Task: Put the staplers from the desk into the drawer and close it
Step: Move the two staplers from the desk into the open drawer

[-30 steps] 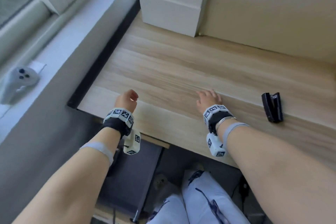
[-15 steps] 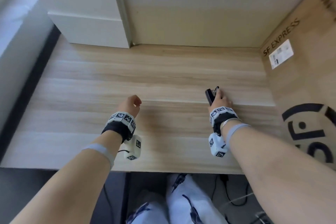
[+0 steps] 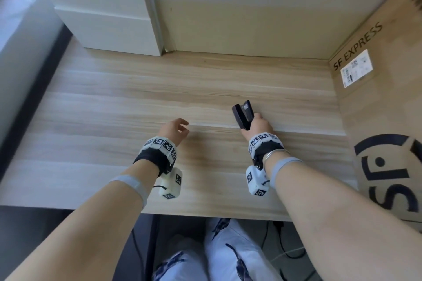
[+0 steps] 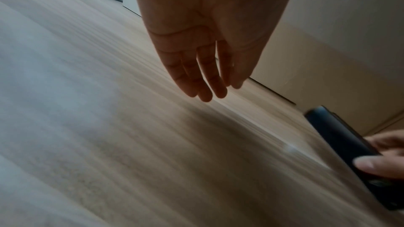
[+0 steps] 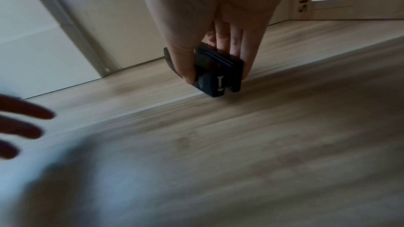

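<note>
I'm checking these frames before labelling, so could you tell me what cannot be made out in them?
- Drawer: in no view; the desk top covers whatever is below it.
- Stapler rear end: head view, hidden by the right hand.
- Stapler lifted or resting: right wrist view too blurred.
- Cardboard box label: too small.

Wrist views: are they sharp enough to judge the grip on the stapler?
Right wrist view: desk motion-smeared, but fingers visibly pinch the stapler. Left wrist view: smeared and dim, left hand backlit. Head view: sharpest, right hand holding it.
</note>
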A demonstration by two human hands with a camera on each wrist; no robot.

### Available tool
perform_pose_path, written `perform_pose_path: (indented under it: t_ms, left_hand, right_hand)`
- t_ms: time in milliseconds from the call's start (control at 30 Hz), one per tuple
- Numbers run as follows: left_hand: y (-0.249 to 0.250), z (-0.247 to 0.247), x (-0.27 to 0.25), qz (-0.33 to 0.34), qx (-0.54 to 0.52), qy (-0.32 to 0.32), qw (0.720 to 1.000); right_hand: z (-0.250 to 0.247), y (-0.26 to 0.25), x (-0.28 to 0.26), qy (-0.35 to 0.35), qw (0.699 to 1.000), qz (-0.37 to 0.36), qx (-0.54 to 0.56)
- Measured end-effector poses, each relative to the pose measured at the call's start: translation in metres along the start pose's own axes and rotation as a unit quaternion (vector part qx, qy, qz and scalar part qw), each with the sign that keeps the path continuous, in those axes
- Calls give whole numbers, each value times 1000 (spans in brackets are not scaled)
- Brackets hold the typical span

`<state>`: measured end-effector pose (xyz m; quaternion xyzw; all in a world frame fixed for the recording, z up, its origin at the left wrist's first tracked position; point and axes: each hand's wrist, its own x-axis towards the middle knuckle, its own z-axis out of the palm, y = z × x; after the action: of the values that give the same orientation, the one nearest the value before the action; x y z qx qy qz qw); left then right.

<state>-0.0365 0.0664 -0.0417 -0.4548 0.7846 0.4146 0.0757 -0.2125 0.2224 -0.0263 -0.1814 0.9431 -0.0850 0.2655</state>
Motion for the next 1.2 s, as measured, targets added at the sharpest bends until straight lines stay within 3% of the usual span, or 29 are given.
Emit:
perform_pose_path:
  t_ms: [200, 400, 633, 967, 1200]
  left_hand:
    - [10, 3, -6, -26, -106, -46, 993]
    - [-9, -9, -17, -49, -254, 42, 965]
    - [-56, -35, -50, -60, -182, 109, 975]
    - [-161, -81, -141, -122, -93, 160, 975]
    - [-245, -61, -205, -185, -69, 171, 965]
  right_hand:
    - [27, -61, -38, -42, 990, -131, 28]
    - [52, -103, -70, -57, 977, -200, 51]
    - [75, -121, -93, -118, 948, -295, 2]
    - [134, -139, -101, -85, 940, -293, -153]
    - [185, -157, -119, -25, 943, -299, -144]
